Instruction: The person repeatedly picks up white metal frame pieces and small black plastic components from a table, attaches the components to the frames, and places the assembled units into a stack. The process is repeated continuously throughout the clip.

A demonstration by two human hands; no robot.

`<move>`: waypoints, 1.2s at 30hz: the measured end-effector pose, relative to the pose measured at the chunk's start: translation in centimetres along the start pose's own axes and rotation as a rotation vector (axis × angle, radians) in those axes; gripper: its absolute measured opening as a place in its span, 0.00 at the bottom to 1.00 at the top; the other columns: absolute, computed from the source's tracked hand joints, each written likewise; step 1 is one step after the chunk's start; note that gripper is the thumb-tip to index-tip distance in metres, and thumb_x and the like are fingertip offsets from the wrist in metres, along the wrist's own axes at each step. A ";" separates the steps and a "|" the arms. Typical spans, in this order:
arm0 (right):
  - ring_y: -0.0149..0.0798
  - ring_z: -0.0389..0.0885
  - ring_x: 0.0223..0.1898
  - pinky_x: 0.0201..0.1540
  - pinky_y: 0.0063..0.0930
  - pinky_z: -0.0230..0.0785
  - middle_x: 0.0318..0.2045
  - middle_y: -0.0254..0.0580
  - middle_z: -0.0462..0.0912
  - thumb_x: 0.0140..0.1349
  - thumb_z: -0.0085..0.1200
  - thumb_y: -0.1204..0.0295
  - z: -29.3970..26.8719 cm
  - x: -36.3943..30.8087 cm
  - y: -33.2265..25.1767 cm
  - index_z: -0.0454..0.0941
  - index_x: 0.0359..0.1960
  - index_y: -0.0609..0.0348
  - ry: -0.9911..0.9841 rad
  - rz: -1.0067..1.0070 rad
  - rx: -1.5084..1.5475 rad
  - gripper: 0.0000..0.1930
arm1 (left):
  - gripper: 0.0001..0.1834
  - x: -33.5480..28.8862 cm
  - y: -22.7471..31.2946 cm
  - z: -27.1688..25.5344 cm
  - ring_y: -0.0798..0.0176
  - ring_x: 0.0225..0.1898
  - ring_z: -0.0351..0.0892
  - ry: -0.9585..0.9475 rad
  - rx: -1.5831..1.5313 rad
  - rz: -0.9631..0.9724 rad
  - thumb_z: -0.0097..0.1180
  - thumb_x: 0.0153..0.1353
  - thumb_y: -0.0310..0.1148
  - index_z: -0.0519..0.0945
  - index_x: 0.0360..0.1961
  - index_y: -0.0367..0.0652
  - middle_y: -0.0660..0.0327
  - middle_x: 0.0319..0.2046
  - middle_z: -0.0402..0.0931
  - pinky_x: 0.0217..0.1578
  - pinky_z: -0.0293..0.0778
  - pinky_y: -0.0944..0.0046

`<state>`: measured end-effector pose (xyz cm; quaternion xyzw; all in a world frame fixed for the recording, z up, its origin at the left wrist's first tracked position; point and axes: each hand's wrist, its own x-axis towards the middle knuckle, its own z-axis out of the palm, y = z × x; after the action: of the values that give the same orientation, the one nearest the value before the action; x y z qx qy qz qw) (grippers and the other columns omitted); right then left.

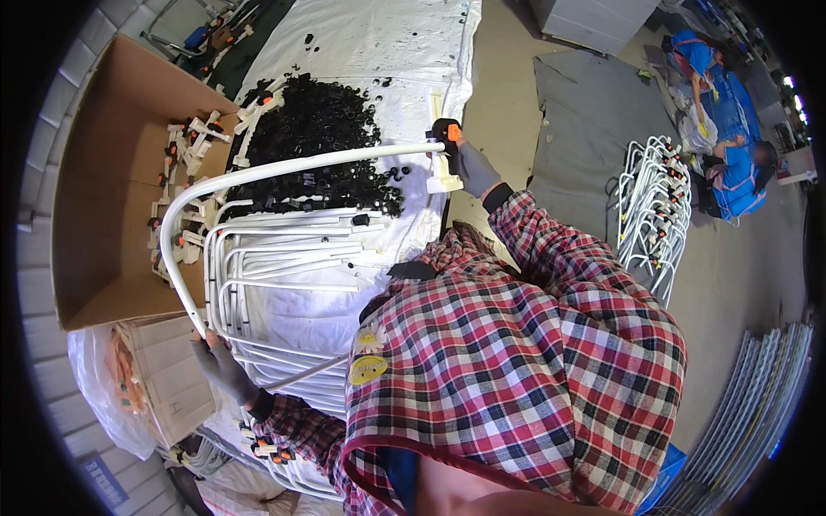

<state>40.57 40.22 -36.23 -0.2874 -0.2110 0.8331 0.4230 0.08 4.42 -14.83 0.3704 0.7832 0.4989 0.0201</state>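
A long white bent tube spans between my two gloved hands, above the table. My right hand, in a grey glove, is closed at the tube's far end, around a white plastic fitting with a black and orange clamp. The tube's end meets this clamp; how deep it sits is hidden. At the near left, my left hand grips the tube's other end, its fingers partly behind it. Beneath the tube lie a stack of similar white bent tubes and a pile of small black parts.
An open cardboard box with several white and orange fittings stands at left. White sheeting covers the table. At right are a bundle of finished-looking tubes on the floor, metal racks and people in blue.
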 end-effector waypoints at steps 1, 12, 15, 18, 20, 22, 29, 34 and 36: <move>0.38 0.83 0.45 0.51 0.36 0.78 0.48 0.43 0.81 0.76 0.39 0.54 -0.3 0.0 0.1 0.68 0.61 0.57 -0.043 -0.002 0.030 0.23 | 0.11 -0.2 -0.2 -0.1 0.75 0.27 0.62 0.006 0.006 0.000 0.49 0.73 0.35 0.75 0.46 0.37 0.70 0.26 0.64 0.28 0.61 0.73; 0.44 0.76 0.59 0.65 0.39 0.68 0.59 0.46 0.75 0.65 0.59 0.62 -0.4 -1.5 -2.9 0.64 0.65 0.59 -0.496 -0.129 -0.195 0.30 | 0.17 -1.4 -2.4 -0.8 0.75 0.29 0.63 0.010 -0.095 0.020 0.46 0.72 0.32 0.73 0.59 0.37 0.68 0.30 0.67 0.31 0.62 0.74; 0.42 0.76 0.57 0.66 0.38 0.64 0.57 0.45 0.77 0.58 0.66 0.68 1.7 -2.3 -5.0 0.64 0.66 0.61 -0.542 -0.082 -0.558 0.35 | 0.27 -0.5 0.8 1.5 0.75 0.29 0.62 -0.055 -0.066 0.060 0.44 0.71 0.28 0.62 0.71 0.39 0.68 0.31 0.67 0.31 0.62 0.74; 0.38 0.78 0.51 0.56 0.32 0.68 0.47 0.42 0.83 0.54 0.69 0.64 3.3 -2.4 -6.8 0.72 0.59 0.62 -0.421 -0.175 -0.756 0.32 | 0.33 -0.1 1.6 2.3 0.75 0.28 0.63 -0.075 -0.150 -0.006 0.44 0.69 0.25 0.54 0.74 0.41 0.67 0.30 0.67 0.30 0.62 0.74; 0.29 0.76 0.42 0.49 0.25 0.67 0.39 0.33 0.82 0.51 0.71 0.64 4.6 -3.0 -8.4 0.80 0.46 0.63 -0.470 -0.135 -0.900 0.23 | 0.33 -0.5 0.7 1.9 0.75 0.26 0.63 -0.055 -0.136 -0.009 0.46 0.68 0.26 0.55 0.74 0.42 0.67 0.29 0.67 0.28 0.63 0.74; 0.30 0.76 0.33 0.40 0.26 0.68 0.33 0.35 0.82 0.49 0.72 0.61 5.0 -2.1 -9.4 0.83 0.37 0.64 -0.403 -0.127 -1.221 0.20 | 0.32 -0.8 1.2 1.6 0.75 0.26 0.64 -0.072 -0.116 -0.015 0.46 0.68 0.26 0.57 0.73 0.41 0.67 0.29 0.68 0.29 0.63 0.74; 0.26 0.79 0.32 0.37 0.21 0.71 0.32 0.33 0.83 0.59 0.64 0.56 24.7 -4.3 -10.7 0.83 0.45 0.55 -0.654 -0.381 -0.916 0.19 | 0.31 1.7 8.0 8.1 0.70 0.30 0.72 -0.263 -0.014 0.174 0.54 0.68 0.30 0.61 0.69 0.38 0.62 0.35 0.75 0.33 0.71 0.72; 0.35 0.83 0.41 0.42 0.27 0.72 0.36 0.40 0.84 0.49 0.71 0.62 35.6 -3.4 -14.3 0.82 0.43 0.64 -1.379 -0.348 -1.666 0.23 | 0.33 0.8 12.2 11.4 0.70 0.32 0.74 -0.443 0.036 0.351 0.53 0.71 0.33 0.56 0.72 0.37 0.60 0.37 0.78 0.38 0.73 0.69; 0.40 0.81 0.50 0.51 0.33 0.72 0.47 0.47 0.82 0.50 0.71 0.62 37.3 -4.9 -12.0 0.75 0.56 0.64 -1.518 -0.777 -1.796 0.32 | 0.33 1.4 10.4 11.9 0.71 0.32 0.74 -0.417 -0.116 0.308 0.54 0.69 0.30 0.57 0.71 0.37 0.61 0.42 0.78 0.36 0.74 0.70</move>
<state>25.38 38.80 0.25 0.1616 -0.9702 0.1682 0.0659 9.63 16.76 -12.03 0.5784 0.6665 0.4531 0.1262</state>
